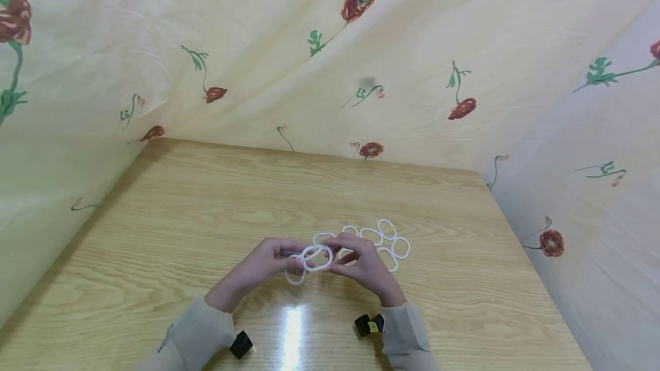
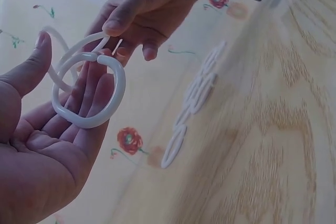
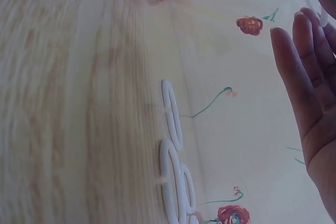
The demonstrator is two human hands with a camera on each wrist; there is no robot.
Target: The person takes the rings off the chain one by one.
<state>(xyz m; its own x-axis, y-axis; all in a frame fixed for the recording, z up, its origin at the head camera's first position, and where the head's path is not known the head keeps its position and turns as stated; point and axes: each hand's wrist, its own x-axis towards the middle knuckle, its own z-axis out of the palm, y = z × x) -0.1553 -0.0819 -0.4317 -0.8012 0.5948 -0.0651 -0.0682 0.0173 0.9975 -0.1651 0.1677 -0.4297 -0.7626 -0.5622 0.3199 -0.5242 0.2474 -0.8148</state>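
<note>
Several white plastic rings are between the two hands, close over the wooden table. My left hand (image 1: 275, 257) holds them between thumb and fingers; one ring (image 1: 295, 284) hangs below its fingertips. My right hand (image 1: 361, 261) pinches the right side of an overlapping ring (image 1: 332, 257). In the left wrist view, an oval ring (image 2: 121, 87) with a small break at its top lies across the left hand's fingers. Behind it, another ring (image 2: 89, 39) reaches to the right thumb. The right wrist view catches the right fingers (image 3: 310, 82) at its edge.
More white rings (image 1: 409, 248) lie in a loose cluster on the wooden table (image 1: 216, 199), just beyond and right of the hands. A flower-printed cloth (image 1: 268, 73) hangs around the table's back and sides. Black wrist cameras (image 1: 241, 345) sit at both cuffs.
</note>
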